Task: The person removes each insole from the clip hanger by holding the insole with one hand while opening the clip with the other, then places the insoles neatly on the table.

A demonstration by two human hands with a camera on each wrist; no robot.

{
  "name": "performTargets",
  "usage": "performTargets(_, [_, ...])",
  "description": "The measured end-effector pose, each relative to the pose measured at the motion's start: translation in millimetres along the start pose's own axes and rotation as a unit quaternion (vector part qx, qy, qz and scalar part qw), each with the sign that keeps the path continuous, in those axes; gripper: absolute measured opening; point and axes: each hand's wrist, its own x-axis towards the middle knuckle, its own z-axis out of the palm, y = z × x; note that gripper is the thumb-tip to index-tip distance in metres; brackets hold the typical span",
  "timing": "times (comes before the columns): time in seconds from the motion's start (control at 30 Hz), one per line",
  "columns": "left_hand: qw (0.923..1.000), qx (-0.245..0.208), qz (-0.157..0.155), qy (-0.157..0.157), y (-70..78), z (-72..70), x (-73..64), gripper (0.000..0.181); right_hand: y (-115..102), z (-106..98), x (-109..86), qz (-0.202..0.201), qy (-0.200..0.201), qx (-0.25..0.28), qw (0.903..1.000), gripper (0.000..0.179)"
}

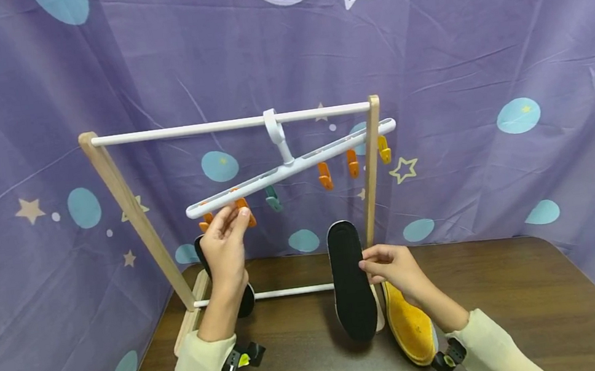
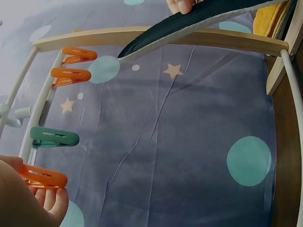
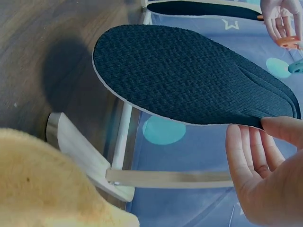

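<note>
My left hand (image 1: 223,250) pinches an orange clothespin (image 2: 46,176) that hangs from a white clip hanger (image 1: 300,165). The hanger slants, its left end lower than its right. In my right hand (image 1: 395,267), thumb and fingers hold a black insole (image 1: 352,284) by its right edge, upright below the hanger's right half and apart from the clips. A second black insole (image 3: 203,9) hangs at the hanger's low left end, partly hidden behind my left hand and forearm in the head view. Beside my right hand, a yellow fuzzy insole (image 1: 408,326) stands low at the table.
A wooden rack with a white top bar (image 1: 185,130) carries the hanger; its right post (image 1: 372,170) rises just behind the held insole. A green clothespin (image 1: 273,199) and more orange and yellow ones hang along the hanger. A purple patterned curtain (image 1: 456,67) backs the brown table (image 1: 511,289).
</note>
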Motion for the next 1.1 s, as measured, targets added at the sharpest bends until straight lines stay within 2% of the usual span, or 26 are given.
performTargets(0.47, [0.9998, -0.012, 0.016, -0.002, -5.9, 1.2, 1.3, 0.038, 4.9, -25.9, -3.2, 0.004, -0.006, -0.011, 0.9999, 0.031])
performTargets(0.93, [0.9997, -0.023, 0.006, 0.002, -4.6, 4.2, 1.6, 0.038, 8.9, -58.4, -10.9, 0.014, -0.018, -0.026, 0.9994, 0.032])
performTargets(1.1, [0.9997, -0.022, 0.003, 0.002, -3.9, 4.4, 0.9, 0.038, 12.0, -70.3, -14.3, 0.018, -0.014, -0.005, 0.9997, 0.029])
